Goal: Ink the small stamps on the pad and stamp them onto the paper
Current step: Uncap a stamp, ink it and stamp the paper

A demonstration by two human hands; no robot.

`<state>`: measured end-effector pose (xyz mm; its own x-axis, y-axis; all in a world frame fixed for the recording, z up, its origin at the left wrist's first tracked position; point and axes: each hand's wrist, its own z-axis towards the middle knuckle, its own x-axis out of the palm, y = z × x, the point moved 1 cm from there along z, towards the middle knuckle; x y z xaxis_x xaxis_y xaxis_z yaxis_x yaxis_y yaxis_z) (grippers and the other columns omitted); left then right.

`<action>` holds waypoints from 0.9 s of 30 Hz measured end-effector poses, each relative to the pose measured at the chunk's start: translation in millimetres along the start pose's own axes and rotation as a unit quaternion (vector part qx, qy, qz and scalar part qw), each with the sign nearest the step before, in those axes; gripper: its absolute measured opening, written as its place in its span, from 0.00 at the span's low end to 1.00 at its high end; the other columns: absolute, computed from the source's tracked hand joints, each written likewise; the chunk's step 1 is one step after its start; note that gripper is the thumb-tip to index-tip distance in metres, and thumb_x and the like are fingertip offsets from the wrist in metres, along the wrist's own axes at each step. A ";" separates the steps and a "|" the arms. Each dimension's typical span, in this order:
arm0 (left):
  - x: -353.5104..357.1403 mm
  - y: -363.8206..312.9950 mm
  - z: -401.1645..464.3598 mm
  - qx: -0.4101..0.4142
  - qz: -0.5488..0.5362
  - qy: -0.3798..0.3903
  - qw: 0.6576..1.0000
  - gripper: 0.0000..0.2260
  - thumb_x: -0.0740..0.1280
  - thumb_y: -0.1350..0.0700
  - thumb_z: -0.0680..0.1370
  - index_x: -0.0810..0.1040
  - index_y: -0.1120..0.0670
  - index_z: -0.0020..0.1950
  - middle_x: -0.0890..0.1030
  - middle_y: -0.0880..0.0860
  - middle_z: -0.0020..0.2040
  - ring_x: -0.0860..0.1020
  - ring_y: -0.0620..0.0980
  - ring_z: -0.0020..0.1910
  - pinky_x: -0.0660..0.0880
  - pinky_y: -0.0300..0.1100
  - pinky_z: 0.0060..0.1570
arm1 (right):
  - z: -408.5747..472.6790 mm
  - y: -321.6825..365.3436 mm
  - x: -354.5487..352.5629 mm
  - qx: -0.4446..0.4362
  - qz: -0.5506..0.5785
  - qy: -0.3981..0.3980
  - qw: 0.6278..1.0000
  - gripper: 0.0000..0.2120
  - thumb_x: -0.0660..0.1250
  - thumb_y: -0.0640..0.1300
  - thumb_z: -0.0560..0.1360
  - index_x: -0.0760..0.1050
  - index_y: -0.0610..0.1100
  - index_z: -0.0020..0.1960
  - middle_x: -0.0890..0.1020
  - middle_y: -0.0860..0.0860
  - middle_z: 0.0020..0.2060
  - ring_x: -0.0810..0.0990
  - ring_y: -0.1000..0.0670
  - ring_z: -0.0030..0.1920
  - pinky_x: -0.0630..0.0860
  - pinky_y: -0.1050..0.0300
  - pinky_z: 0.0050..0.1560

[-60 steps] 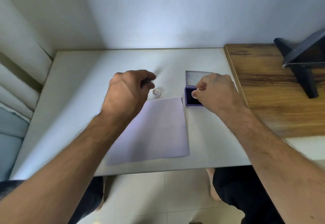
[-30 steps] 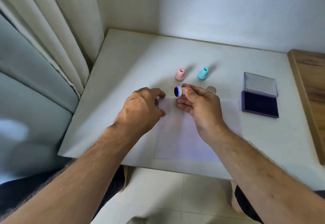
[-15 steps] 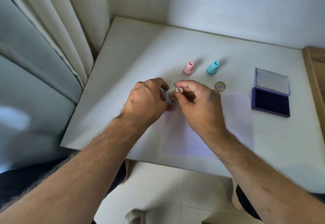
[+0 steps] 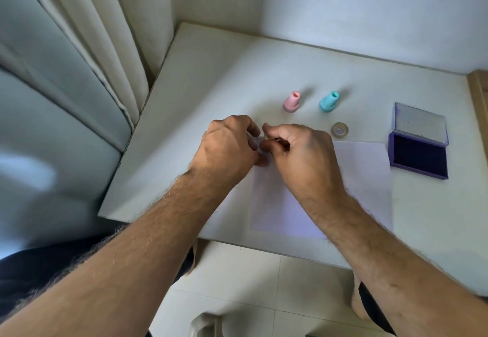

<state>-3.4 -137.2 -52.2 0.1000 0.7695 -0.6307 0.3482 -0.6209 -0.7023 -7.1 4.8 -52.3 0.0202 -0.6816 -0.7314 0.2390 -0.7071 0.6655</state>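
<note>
Both hands meet over the paper's point(image 4: 364, 178) far left corner. Right hand point(image 4: 303, 157) pinches a small stamp point(image 4: 265, 138), almost wholly hidden, between thumb and fingertips; left hand point(image 4: 227, 149) curls beside it, fingers bent, whether touching the stamp cannot be told. Such stamps look light, rigid and plastic, best gripped at the narrow neck. Pink stamp point(image 4: 291, 101) and teal stamp point(image 4: 328, 102) stand upright beyond, with flared bases. Near them lies a round cap point(image 4: 340, 131); the open ink pad point(image 4: 418, 157) sits right of the paper.
</note>
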 end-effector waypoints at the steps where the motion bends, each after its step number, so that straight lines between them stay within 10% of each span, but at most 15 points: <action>1: 0.0 -0.1 0.1 -0.002 0.001 0.000 1.000 0.19 0.81 0.53 0.63 0.79 0.46 0.49 0.83 0.44 0.38 0.81 0.42 0.39 0.74 0.35 0.33 | 0.4 1.2 -1.2 -0.008 -0.010 0.003 1.000 0.11 0.71 0.41 0.75 0.83 0.47 0.57 0.87 0.48 0.47 0.84 0.45 0.46 0.81 0.49 0.47; 11: -2.8 -4.4 -1.0 -0.006 0.015 0.004 1.000 0.17 0.81 0.54 0.63 0.80 0.46 0.47 0.82 0.43 0.36 0.79 0.40 0.38 0.69 0.33 0.29 | 12.2 1.0 -5.1 -0.024 -0.054 0.043 0.997 0.03 0.72 0.42 0.73 0.83 0.43 0.41 0.81 0.43 0.38 0.79 0.42 0.40 0.79 0.48 0.39; 27: -1.7 -4.2 2.7 0.006 0.032 0.015 0.999 0.17 0.81 0.56 0.63 0.80 0.48 0.47 0.81 0.44 0.37 0.78 0.39 0.37 0.69 0.33 0.30 | 11.4 -1.9 -7.6 0.054 0.032 0.025 0.998 0.04 0.77 0.44 0.70 0.86 0.47 0.45 0.86 0.52 0.36 0.83 0.51 0.38 0.80 0.53 0.41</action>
<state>-7.5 -136.3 -49.1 0.1501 0.7325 -0.6640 0.3296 -0.6703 -0.6649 -18.8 9.1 -46.3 0.0818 -0.7175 -0.6918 0.1297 -0.6805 0.7211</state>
